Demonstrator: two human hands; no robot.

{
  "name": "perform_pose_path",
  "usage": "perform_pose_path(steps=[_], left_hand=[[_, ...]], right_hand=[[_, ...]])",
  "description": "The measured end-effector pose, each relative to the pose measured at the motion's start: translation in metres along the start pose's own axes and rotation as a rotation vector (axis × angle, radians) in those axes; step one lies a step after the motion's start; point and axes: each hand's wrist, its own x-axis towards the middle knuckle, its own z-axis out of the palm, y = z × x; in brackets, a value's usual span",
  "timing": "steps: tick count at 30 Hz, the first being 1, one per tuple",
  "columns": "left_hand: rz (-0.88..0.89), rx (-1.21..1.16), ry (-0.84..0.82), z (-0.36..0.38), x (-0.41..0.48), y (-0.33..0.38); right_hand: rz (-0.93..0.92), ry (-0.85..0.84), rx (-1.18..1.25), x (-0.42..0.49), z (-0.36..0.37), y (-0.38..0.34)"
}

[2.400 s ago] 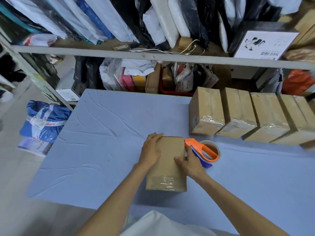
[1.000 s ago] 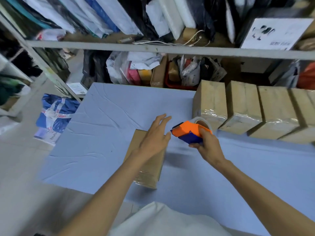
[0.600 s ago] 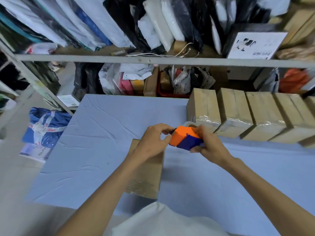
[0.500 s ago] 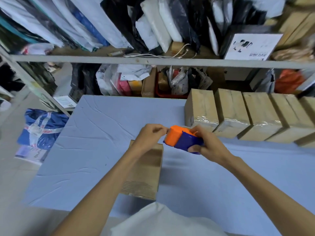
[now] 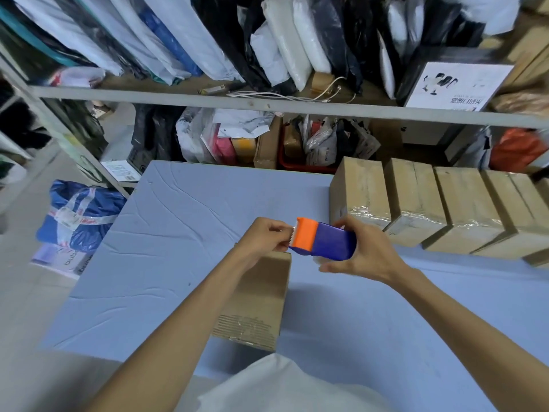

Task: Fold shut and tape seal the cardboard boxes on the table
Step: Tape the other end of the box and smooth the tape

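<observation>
Right hand [image 5: 359, 257] is wrapped round the blue body of the tape dispenser [image 5: 323, 240], thumb on top and fingers beneath, holding it in the air. Left hand [image 5: 264, 239] is curled, with its fingertips pinched at the orange toothed mouth. The blue surface [image 5: 178, 233] carries a row of taped boxes [image 5: 416, 203] along its far right edge. The box in work [image 5: 258, 298] lies near the person, under the left forearm and directly below both hands. Its near end shows clear tape; its far end is hidden behind the left hand. The tape end [image 5: 290, 234] appears to be what the left hand pinches, though the clear film is too faint to confirm. Judgement: the step is drawing out a starting length. It should be pulled straight and flat to avoid folding, anchored past the box edge, then run along the seam under steady pressure.
</observation>
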Motion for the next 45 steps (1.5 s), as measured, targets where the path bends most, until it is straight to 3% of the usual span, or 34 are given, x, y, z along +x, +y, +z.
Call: perform_pose_path(steps=[7, 13, 20, 25, 36, 40, 45], left_hand=[[0.004, 0.121, 0.183, 0.004, 0.007, -0.005], [-0.041, 0.041, 0.147, 0.001, 0.011, -0.003], [-0.086, 0.042, 0.227, 0.001, 0.015, -0.008], [-0.140, 0.151, 0.315, 0.003, 0.018, -0.011], [-0.143, 0.316, 0.319, 0.011, 0.022, -0.018], [-0.235, 0.260, 0.308, -0.008, 0.013, -0.039], [-0.150, 0.249, 0.344, -0.004, 0.015, -0.038]], right_hand=[[-0.043, 0.067, -0.035, 0.008, 0.008, 0.002], [-0.051, 0.024, -0.046, 0.014, 0.004, 0.002], [-0.068, -0.005, -0.081, 0.023, 0.009, 0.005], [-0.072, -0.057, -0.080, 0.025, 0.010, 0.008], [-0.046, -0.078, -0.110, 0.006, 0.004, 0.030], [0.001, -0.115, -0.205, -0.012, -0.005, 0.055], [0.043, -0.083, -0.181, -0.017, 0.000, 0.057]])
